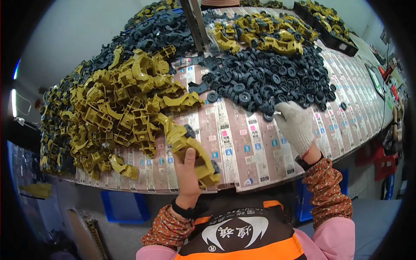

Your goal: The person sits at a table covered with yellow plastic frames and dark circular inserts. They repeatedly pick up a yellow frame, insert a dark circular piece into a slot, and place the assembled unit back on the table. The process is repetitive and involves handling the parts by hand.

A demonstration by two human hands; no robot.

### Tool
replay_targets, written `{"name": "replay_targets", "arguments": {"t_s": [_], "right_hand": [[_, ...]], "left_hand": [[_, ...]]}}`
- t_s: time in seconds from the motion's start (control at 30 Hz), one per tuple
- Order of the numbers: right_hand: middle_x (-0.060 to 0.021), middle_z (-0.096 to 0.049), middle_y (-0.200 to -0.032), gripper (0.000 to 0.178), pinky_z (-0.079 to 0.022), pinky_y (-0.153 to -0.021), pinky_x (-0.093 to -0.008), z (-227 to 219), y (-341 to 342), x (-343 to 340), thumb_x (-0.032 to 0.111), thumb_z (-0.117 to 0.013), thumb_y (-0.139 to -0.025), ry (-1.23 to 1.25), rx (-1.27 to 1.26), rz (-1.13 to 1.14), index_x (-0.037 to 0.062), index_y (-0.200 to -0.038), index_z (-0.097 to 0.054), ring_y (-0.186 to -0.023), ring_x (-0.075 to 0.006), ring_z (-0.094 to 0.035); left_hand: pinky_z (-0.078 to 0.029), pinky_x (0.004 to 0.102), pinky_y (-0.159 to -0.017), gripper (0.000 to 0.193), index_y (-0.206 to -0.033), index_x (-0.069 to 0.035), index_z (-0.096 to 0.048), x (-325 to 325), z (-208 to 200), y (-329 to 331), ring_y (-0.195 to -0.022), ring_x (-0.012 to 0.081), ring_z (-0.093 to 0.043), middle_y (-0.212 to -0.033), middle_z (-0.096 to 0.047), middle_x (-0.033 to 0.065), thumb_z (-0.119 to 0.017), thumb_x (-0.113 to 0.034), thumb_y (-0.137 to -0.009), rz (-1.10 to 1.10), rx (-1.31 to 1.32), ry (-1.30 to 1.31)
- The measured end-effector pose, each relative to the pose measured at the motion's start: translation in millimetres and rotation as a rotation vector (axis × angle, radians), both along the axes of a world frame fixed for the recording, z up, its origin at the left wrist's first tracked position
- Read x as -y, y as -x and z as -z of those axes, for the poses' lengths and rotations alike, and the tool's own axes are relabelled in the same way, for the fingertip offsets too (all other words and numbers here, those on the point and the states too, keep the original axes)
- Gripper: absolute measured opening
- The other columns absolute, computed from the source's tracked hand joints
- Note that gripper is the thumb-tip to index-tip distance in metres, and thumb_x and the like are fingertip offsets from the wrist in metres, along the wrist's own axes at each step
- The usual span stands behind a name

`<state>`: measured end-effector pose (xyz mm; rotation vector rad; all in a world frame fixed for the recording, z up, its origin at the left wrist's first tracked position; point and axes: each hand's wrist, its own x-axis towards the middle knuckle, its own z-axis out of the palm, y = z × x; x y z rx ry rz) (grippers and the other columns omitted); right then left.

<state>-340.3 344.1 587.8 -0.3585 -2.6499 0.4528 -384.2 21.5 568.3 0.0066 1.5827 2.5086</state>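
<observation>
Left hand (187, 173): bare, closed round one yellow truck (197, 151), thumb pressed on its flank. Two dark wheels show on the truck's right side; its far side I cannot see. Risk: the near end lies close to the surface (260, 162) edge, so a loosened grip could let it drop toward my lap. Lesser risk: thumb pressure on one side only might roll it in the palm.

Yellow pile (125, 95): ahead and left of the left hand, heaped and tangled. The truck's far tip reaches its fringe; I cannot tell whether they touch. Risk: a careless swing that way could snag, and the heap might slide.

Right hand (295, 123): gloved, fingers curled at the near rim of the wheel pile (277, 73). Whether it pinches a wheel, I cannot tell; the fingertips are too small and crowded. Risk: thick knit could blunt my feel and bring up two wheels, or none.

Loose wheel (343, 105): right of the right hand, apart from the pile. Risk: a brushing sleeve (325, 186) might set it rolling.

Loose part (124, 167): yellow, left of the left hand, near the edge. Risk: a forearm sweep could knock it off.
</observation>
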Motion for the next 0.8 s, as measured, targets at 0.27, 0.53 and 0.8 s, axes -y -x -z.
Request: {"name": "replay_targets", "arguments": {"t_s": [0.27, 0.53, 0.8], "right_hand": [[-0.0193, -0.065, -0.098, 0.019, -0.057, -0.080, -0.0503, 13, 41, -17, 0.020, -0.074, -0.085, -0.200, 0.213, -0.015, 0.0035, -0.090, -0.067, -0.094, -0.0419, -0.069], [-0.0196, -0.068, -0.097, 0.012, -0.056, -0.082, -0.0507, -37, 40, -37, 0.011, -0.066, -0.086, -0.042, 0.246, -0.115, 0.0020, -0.093, -0.069, -0.093, -0.0418, -0.068], [-0.0136, -0.068, -0.088, 0.022, -0.053, -0.080, -0.0369, -102, 148, -27, 0.014, -0.066, -0.092, 0.432, 0.195, -0.282, -0.0032, -0.104, -0.068, -0.085, -0.0237, -0.066]], "left_hand": [[-0.057, 0.0309, -0.089, 0.037, -0.136, -0.008, -0.053, 48, 39, 7, -0.102, 0.0115, -0.064, -0.117, -0.064, 0.0008, -0.068, -0.026, -0.107, -0.087, 0.060, 0.105], [-0.058, 0.0322, -0.089, 0.037, -0.136, -0.008, -0.053, 83, 64, 12, -0.101, 0.0129, -0.066, -0.119, -0.065, 0.0024, -0.068, -0.027, -0.107, -0.049, 0.153, 0.054], [-0.058, 0.0327, -0.090, 0.043, -0.138, -0.005, -0.050, 76, 54, 6, -0.101, 0.0142, -0.067, -0.119, -0.066, 0.0041, -0.071, -0.023, -0.105, -0.049, 0.123, 0.100]]}}
